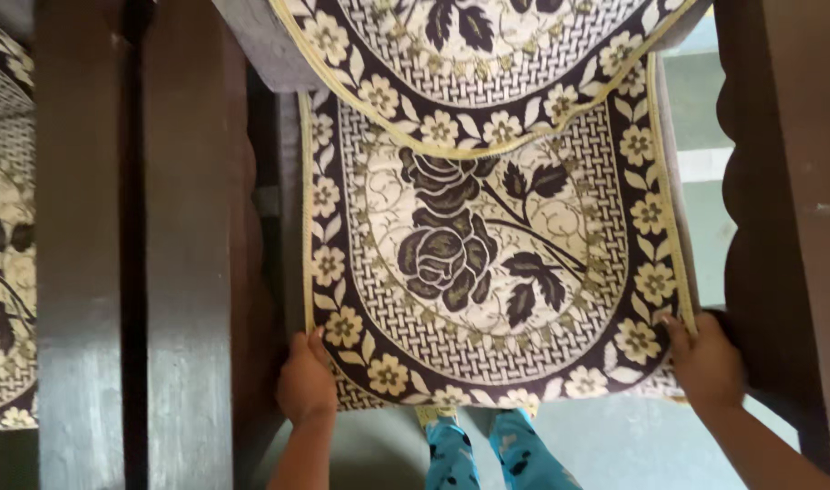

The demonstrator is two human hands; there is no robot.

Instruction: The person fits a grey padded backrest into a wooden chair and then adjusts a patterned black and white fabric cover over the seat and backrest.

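We look straight down on a seat cover (pixel 487 263), cream and dark with a big woven rose and a border of small flowers, spread over the chair seat (pixel 292 181) between two dark wooden armrests (pixel 188 236). Our left hand (pixel 306 381) grips its near left corner, fingers curled over the edge. Our right hand (pixel 705 363) pinches the near right corner the same way. A second matching cover (pixel 487 54) overlaps the far end. Below, blue patterned trouser legs (pixel 487 454) show above the pale floor (pixel 633 445).
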